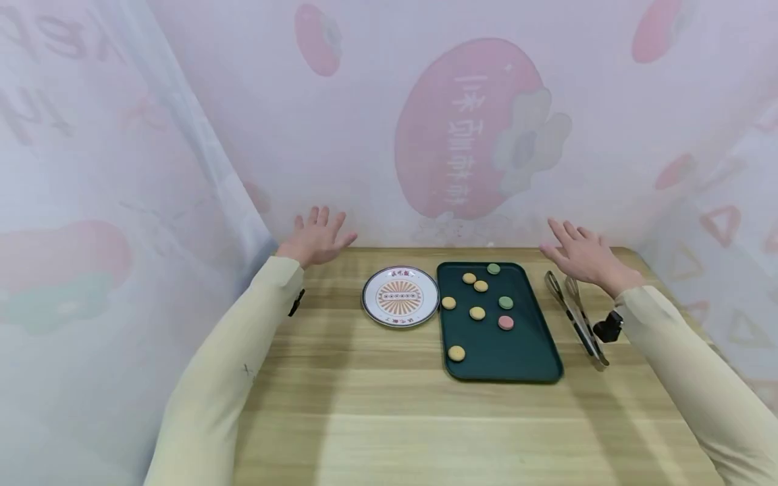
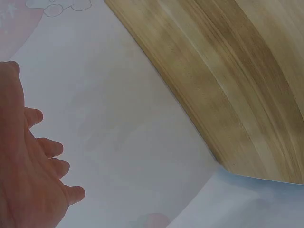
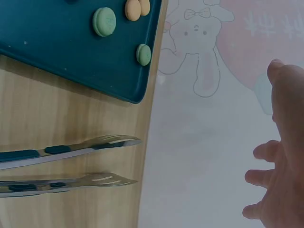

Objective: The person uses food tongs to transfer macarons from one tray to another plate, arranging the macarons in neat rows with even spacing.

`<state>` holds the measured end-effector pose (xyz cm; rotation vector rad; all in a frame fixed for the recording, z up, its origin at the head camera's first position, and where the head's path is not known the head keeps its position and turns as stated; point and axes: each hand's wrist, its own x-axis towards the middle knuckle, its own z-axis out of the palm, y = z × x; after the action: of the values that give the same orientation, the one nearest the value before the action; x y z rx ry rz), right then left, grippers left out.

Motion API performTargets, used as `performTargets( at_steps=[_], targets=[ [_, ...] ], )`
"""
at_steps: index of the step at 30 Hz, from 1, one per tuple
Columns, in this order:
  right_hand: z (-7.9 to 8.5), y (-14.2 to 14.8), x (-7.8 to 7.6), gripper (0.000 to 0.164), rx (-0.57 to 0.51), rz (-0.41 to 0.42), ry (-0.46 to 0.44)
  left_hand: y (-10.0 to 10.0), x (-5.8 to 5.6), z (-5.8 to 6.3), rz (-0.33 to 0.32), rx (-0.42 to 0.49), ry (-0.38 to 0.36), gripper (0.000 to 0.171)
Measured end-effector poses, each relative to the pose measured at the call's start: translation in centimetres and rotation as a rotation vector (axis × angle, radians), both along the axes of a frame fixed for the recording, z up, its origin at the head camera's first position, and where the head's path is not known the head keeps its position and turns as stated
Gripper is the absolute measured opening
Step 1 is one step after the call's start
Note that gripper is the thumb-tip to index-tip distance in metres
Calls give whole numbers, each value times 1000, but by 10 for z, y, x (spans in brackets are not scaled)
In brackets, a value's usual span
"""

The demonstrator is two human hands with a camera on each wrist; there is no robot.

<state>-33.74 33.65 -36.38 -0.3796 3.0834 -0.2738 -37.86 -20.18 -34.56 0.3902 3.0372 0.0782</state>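
Note:
My left hand [image 1: 317, 240] is held up at the table's far left, fingers spread and holding nothing. On the other side, my right hand [image 1: 586, 256] is raised above the tongs [image 1: 577, 317], also with spread fingers and nothing in them. The metal tongs with dark grips lie on the table, jaws apart. Left of them a dark green tray [image 1: 523, 358] carries several macarons: yellow ones, two green ones [image 1: 506, 302] and a pink one [image 1: 506, 322]. A white plate [image 1: 400, 317] with an orange ray pattern and dark rim sits against the tray's left side.
The wooden table [image 1: 389, 418] ends at a back edge just beyond the tray and plate. Behind it hangs a pale curtain [image 1: 365, 169] with printed strawberries, and more of the same cloth closes off the left and right sides.

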Motion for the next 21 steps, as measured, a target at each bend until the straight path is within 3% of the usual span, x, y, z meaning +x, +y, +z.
performTargets(
  at_steps=[8, 15, 21],
  targets=[
    [-12, 11, 14, 82, 1, -13, -6, 6, 6, -8, -16, 32, 14, 78],
    [-21, 15, 20, 82, -84, 12, -40, 10, 8, -12, -21, 42, 37, 78],
    [-34, 16, 24, 80, -101, 45, 31, 12, 9, -16, -18, 47, 41, 78]
  ],
)
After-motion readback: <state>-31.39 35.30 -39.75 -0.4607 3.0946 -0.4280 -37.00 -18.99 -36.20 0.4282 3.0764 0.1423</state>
